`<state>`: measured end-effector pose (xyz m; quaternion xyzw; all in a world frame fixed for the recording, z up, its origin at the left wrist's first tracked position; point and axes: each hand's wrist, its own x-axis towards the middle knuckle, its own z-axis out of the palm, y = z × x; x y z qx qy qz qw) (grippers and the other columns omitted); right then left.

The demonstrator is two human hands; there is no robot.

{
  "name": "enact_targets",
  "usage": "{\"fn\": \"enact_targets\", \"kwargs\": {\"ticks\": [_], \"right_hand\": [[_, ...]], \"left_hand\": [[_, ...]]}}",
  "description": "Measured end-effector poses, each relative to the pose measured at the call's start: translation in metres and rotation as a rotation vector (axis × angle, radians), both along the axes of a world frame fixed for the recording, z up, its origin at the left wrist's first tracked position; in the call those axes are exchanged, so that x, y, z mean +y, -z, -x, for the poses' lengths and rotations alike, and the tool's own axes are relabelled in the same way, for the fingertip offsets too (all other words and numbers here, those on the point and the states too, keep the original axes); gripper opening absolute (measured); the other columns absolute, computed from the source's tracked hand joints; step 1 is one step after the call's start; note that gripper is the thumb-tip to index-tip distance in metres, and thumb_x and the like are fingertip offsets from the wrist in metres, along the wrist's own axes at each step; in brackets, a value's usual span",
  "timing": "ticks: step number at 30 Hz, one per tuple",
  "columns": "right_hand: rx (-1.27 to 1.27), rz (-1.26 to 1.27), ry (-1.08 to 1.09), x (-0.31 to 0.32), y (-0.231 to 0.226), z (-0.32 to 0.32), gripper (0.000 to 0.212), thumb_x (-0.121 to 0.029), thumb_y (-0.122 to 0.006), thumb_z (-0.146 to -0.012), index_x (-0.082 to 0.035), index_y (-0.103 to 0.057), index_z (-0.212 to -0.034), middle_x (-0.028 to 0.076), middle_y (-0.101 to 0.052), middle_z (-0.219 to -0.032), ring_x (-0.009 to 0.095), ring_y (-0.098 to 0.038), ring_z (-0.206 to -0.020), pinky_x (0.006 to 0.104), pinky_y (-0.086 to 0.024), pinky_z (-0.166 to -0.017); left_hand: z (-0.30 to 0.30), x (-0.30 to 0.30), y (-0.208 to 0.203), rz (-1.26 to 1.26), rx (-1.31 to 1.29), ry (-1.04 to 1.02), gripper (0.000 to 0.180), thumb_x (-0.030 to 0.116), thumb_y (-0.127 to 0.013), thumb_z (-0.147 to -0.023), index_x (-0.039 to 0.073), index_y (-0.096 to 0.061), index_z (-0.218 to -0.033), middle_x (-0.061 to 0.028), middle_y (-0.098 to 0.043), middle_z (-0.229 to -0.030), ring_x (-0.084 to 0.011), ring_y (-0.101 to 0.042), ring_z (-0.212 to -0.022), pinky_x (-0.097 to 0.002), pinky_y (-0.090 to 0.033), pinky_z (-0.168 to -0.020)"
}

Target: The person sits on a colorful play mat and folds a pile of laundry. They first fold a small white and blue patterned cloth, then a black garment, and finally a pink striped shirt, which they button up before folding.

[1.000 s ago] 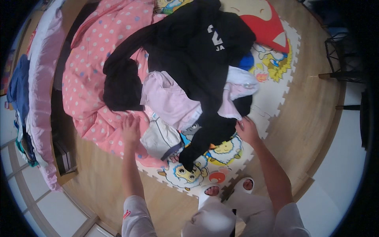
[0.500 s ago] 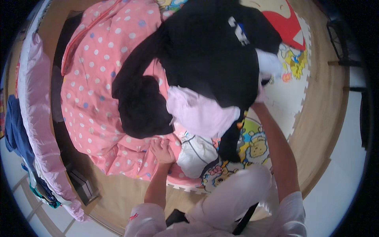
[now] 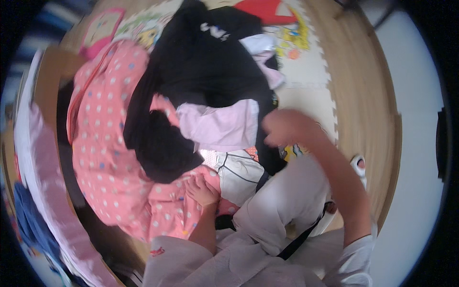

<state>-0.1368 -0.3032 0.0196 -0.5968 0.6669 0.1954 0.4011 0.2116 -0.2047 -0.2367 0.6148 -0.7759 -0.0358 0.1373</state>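
Touching a pink dotted blanket (image 3: 109,153)
Resting flat, spread left hand (image 3: 203,191) on it, with right hand (image 3: 288,128) by black top (image 3: 205,71), too blurry to tell its grip

1 cream, jigsaw-edged foam mat (image 3: 308,71) lies on brown wood-grain flooring (image 3: 361,95). 1 pink, white-dotted fabric quilt (image 3: 105,153) and 1 black long-sleeved sweatshirt (image 3: 205,67) rest partly on the mat.

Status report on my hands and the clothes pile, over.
Left hand open on pink polka-dot quilt. Right hand blurred, close to black top; grip unclear. Black top lies over part of quilt, pale pink garment against it.
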Motion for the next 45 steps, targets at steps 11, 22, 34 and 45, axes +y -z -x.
{"fn": "enact_targets", "kwargs": {"ticks": [11, 22, 34, 45], "right_hand": [[0.171, -0.058, -0.134, 0.082, 0.229, -0.194, 0.024, -0.015, -0.061, -0.085, -0.012, -0.072, -0.106, 0.007, -0.071, -0.099, 0.029, -0.068, -0.092, 0.0520, -0.051, -0.066], [-0.144, 1.022, 0.599, 0.083, -0.035, -0.070, 0.051, -0.037, -0.066, -0.087, -0.001, -0.059, -0.122, 0.019, -0.065, -0.106, 0.032, -0.061, -0.088, 0.0385, -0.048, -0.081], [0.332, 1.028, 0.455, 0.158, 0.047, -0.086, 0.019, -0.028, -0.068, -0.082, -0.011, -0.070, -0.089, 0.003, -0.067, -0.073, 0.019, -0.062, -0.087, 0.0429, -0.038, -0.100], [0.258, 1.048, 0.460, 0.132, 0.086, -0.080, 0.018, -0.026, -0.065, -0.083, -0.010, -0.067, -0.076, 0.005, -0.065, -0.068, 0.021, -0.062, -0.077, 0.0422, -0.040, -0.095]], "left_hand": [[0.028, 0.010, -0.005, 0.067, 0.148, 0.072, 0.037, 0.022, -0.049, -0.086, 0.009, -0.055, -0.121, -0.0184, -0.048, -0.129, -0.0474, -0.035, -0.129, -0.0608, -0.027, -0.103], [0.019, 0.002, -0.005, 0.115, 0.123, 0.033, 0.033, 0.018, -0.050, -0.087, 0.010, -0.056, -0.118, -0.0183, -0.047, -0.128, -0.0463, -0.035, -0.129, -0.0613, -0.028, -0.102], [0.018, 0.002, -0.004, 0.095, 0.107, 0.008, 0.035, 0.020, -0.049, -0.087, 0.011, -0.056, -0.120, -0.0174, -0.046, -0.130, -0.0453, -0.034, -0.129, -0.0606, -0.026, -0.104], [0.022, 0.001, -0.001, 0.108, 0.089, -0.004, 0.035, 0.020, -0.049, -0.087, 0.010, -0.057, -0.119, -0.0179, -0.046, -0.133, -0.0450, -0.036, -0.130, -0.0598, -0.028, -0.104]]}}
